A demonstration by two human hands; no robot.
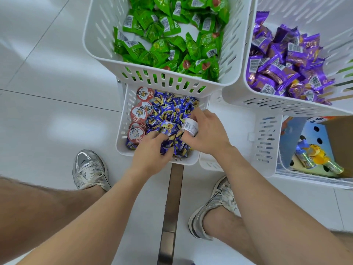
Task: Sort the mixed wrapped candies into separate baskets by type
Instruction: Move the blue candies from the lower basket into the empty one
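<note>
In the lower basket [120, 131], your right hand [206, 134] is gripping a cup [190, 127] | left hand [152, 152] seemingly clutching blue candies [172, 109] | be lifting cup straight, shedding wrappers.

Bright, even light falls from overhead. A soft white glare patch sits on the glossy floor tiles [63, 129] at nine o'clock. Shadows are faint, pooling just under the silver sneakers [89, 169]. The wide lens bows the upper white basket [99, 35] towards twelve o'clock, where the green candies [168, 44] smear slightly. The centre is crisp.
</note>
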